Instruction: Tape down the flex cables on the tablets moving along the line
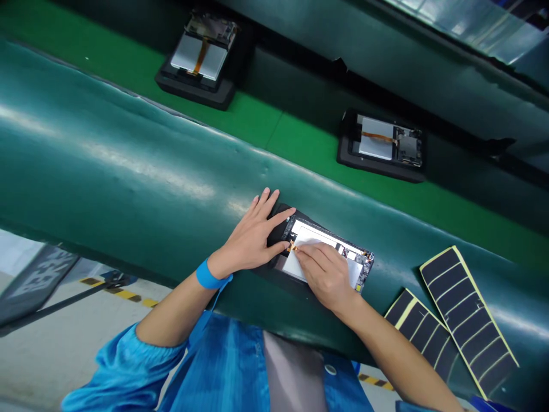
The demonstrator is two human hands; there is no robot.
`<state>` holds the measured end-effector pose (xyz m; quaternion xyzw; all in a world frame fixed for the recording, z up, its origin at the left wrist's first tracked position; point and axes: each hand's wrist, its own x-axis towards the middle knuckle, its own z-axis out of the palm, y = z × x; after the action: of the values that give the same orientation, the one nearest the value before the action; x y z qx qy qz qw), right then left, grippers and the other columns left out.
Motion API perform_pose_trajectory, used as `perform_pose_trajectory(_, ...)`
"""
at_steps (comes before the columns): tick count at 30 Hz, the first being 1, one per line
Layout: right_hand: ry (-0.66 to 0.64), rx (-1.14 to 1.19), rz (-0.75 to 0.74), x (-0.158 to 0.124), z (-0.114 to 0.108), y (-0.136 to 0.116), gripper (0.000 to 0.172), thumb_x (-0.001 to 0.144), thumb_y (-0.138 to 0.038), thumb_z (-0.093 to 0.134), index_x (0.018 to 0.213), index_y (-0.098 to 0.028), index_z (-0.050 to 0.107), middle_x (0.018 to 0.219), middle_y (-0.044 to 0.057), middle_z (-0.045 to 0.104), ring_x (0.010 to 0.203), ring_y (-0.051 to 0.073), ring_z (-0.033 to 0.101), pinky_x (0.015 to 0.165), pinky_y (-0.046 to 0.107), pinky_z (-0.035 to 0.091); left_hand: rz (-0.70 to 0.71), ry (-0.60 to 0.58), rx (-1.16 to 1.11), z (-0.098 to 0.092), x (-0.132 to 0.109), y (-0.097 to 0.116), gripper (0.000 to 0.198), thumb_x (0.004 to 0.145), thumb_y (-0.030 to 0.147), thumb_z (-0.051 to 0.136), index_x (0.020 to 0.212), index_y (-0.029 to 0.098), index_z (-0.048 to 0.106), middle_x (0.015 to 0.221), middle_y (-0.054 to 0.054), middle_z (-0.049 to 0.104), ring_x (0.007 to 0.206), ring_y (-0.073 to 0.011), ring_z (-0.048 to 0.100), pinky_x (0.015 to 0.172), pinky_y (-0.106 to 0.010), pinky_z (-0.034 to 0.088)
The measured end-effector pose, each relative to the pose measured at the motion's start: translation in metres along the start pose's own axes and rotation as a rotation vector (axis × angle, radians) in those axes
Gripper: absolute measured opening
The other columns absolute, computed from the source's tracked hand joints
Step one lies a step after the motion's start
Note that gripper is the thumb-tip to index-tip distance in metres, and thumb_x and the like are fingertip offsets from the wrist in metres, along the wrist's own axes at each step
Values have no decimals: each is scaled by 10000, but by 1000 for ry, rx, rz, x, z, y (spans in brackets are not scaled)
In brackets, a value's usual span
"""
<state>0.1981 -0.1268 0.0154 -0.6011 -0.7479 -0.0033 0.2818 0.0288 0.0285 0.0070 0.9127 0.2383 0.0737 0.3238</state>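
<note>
An opened tablet lies in a black tray on the dark green bench in front of me, its silver battery and circuit board showing. My left hand rests flat on the tray's left end, fingers spread, thumb beside a small orange flex cable. My right hand lies over the battery with its fingertips pressed together at that cable. What the fingertips pinch is too small to make out.
Two more opened tablets in black trays sit on the bright green conveyor belt behind. Two sheets of dark adhesive strips on yellow backing lie at the right. A blue wrist strap is on my left wrist.
</note>
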Motion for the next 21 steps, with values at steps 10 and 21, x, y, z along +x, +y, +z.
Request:
perform_pose_trajectory(10,2,-3,-4,-3,2,1,190,939,-44,626,1075,-135,723,1029,101,767,927,226,690,851,381,583,-55,-5,-9,3,3,1,690,914,450,687,1527,256,438,1711,-135,137,1575,-379,61,1242,-643,182)
perform_pose_trajectory(21,-45,-27,3,-3,0,0,184,954,-55,603,1081,-128,715,1054,116,761,910,235,670,812,392,583,-86,3,-25,3,5,6,671,900,427,705,1502,258,462,1700,-149,182,1576,-367,77,1244,-629,181)
